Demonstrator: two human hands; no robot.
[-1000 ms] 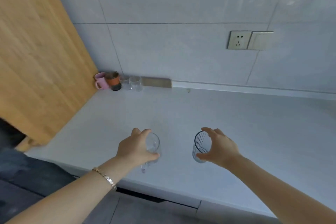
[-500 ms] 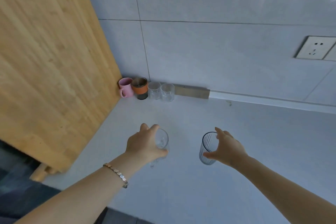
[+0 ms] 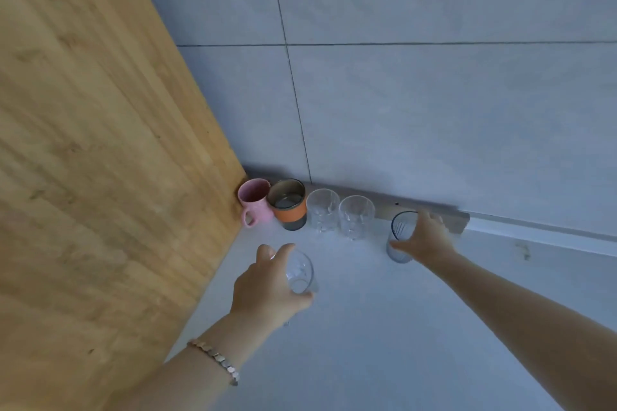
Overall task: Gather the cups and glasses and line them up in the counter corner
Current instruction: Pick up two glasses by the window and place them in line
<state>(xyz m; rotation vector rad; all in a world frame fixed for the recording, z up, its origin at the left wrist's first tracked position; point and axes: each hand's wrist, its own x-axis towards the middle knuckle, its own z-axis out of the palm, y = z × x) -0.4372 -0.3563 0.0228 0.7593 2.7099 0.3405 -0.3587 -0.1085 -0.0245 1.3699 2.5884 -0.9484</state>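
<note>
Two hands each gripping a glass, left hand (image 3: 267,287) hiding much of clear glass (image 3: 299,272), right hand (image 3: 425,237) covering dark glass (image 3: 399,237), possibly ribbed

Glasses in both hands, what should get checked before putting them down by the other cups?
1. Right hand has a firm grip on the dark glass: ok.
2. Left hand has a firm grip on the clear glass: ok.
3. Free spot at the row's end, right of the two clear tumblers: ok, bare counter there.
4. Dark glass lined up with the row: ok, near the wall strip.
5. Dark glass already touching the counter: cannot tell.
6. Clear glass at the row: not ok, it is in front of the orange cup and pink mug.
</note>
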